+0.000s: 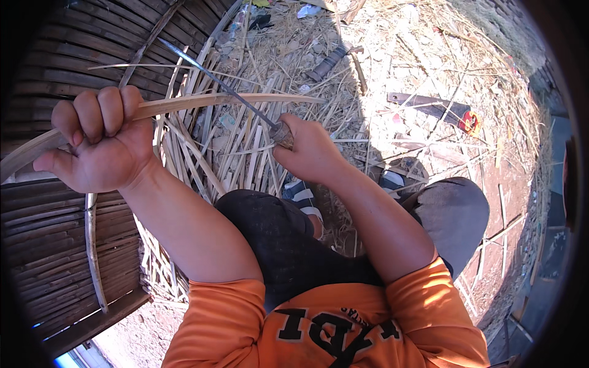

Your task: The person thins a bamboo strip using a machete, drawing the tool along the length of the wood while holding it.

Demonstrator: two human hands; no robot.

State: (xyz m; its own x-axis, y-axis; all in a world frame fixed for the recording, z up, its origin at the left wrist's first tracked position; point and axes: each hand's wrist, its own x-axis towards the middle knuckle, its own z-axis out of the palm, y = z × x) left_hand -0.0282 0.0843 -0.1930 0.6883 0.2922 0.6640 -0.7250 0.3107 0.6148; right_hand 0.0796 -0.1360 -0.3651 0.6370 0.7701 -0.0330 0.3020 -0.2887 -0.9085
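My left hand (pixel 104 144) is raised at the left with its fingers wrapped round a pale bamboo strip (pixel 202 102). The strip runs from the left rim through my fist and tapers to the right. My right hand (pixel 310 149) grips the short wooden handle of a long, thin knife (pixel 224 86). Its narrow blade slants up and to the left, crossing the strip right of my left hand. Whether the blade touches the strip, I cannot tell.
Split bamboo strips (pixel 245 159) lie heaped in front of my knees. A slatted bamboo wall (pixel 55 227) stands close on the left. On the littered ground lie a dark cylindrical piece (pixel 331 61) and, to the right, a handsaw (pixel 429 105) with a red-orange handle.
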